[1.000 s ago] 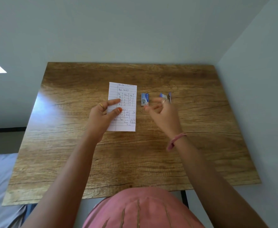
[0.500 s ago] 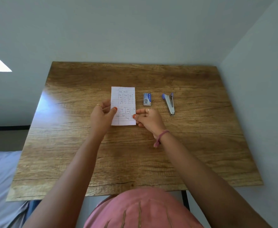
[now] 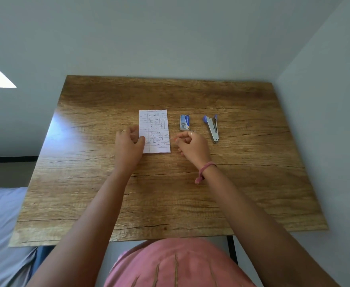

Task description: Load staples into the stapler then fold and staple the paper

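Note:
A small lined paper (image 3: 155, 131) with handwritten tables lies flat on the wooden table (image 3: 170, 193). My left hand (image 3: 129, 145) is at the paper's lower left edge, fingers curled and thumb over the edge. My right hand (image 3: 192, 147) hovers just right of the paper with its fingers curled, holding nothing and apart from the sheet. A small blue-and-white staple box (image 3: 184, 122) lies right of the paper, just beyond my right hand. The silver stapler (image 3: 212, 128) with purple ends lies further right, untouched.
Walls close the table in at the back and on the right. A grey-blue bed surface (image 3: 2, 224) sits low on the left. My pink-clothed lap (image 3: 176, 264) is at the table's near edge.
The paper has been set down flat on the table. My right hand has let go of its right edge and drawn slightly to the right; my left hand has stayed at the left edge.

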`<state>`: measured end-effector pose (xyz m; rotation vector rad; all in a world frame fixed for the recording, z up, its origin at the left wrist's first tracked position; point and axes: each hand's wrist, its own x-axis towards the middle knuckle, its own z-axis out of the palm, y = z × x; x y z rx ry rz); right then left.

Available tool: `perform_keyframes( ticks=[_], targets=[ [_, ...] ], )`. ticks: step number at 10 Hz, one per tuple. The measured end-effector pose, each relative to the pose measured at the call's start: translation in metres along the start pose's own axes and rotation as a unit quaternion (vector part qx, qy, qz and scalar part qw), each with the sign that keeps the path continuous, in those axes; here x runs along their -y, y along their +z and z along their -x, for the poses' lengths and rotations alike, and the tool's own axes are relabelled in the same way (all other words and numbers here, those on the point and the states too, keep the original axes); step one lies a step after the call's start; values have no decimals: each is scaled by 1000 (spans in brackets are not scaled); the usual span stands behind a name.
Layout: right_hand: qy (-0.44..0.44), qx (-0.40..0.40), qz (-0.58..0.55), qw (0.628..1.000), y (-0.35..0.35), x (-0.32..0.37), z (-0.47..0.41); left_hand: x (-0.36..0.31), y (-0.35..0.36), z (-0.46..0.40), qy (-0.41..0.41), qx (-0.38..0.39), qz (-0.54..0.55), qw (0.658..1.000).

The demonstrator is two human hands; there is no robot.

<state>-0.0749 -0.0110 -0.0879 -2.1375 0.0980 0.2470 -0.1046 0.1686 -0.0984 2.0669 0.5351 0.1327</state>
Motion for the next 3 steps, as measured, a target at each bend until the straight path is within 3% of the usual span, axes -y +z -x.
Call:
perform_keyframes(
  ticks=[3],
  targets=[
    [-137, -142, 202, 959, -48, 2, 6, -36, 6, 20, 157, -24, -68, 985]
  ],
)
